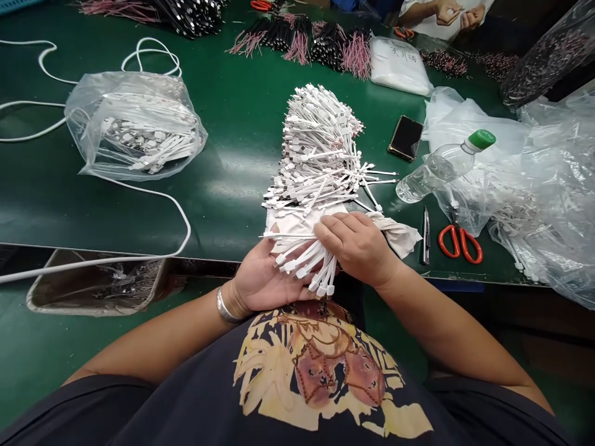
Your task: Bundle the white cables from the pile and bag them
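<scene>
Near the table's front edge, my left hand (274,275) lies palm up with its fingers spread under a fanned bunch of short white cables (309,260). My right hand (360,246) is closed over the right end of that bunch, fingers bent around it. The free connector ends point left and down over my left palm. Just beyond my hands a large heap of white cables (316,148) lies on the table, its near end on a pale cloth (302,220). More of the crumpled cloth shows right of my right hand.
Right: clear bottle (434,170) with green cap, phone (406,137), cutter knife (426,235), orange-handled scissors (460,243), plastic bags (548,186). Left: bag of cables (139,127), a long white cord (153,255), a bin (93,291) below. Another person's hands (458,15) are at the far side.
</scene>
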The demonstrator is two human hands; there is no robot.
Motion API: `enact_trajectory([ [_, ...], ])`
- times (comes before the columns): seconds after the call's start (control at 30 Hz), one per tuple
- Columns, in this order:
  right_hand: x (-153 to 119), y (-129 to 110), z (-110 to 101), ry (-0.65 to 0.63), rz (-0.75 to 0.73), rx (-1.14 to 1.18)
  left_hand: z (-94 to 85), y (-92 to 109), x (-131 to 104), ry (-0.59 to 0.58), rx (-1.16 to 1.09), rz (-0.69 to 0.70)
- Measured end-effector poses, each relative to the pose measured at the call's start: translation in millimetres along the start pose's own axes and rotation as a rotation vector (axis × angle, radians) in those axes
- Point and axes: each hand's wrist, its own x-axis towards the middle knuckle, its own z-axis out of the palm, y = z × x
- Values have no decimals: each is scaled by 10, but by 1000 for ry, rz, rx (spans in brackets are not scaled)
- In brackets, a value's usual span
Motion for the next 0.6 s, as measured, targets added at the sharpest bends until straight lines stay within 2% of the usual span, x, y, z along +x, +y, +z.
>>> enact_trajectory([
  [0.3,-61,135,-16,161,-104,-51,54,48,-46,-14,42,14],
  [0.6,-93,141,85,193,-56,-25,43,34,-91,0,108,14],
])
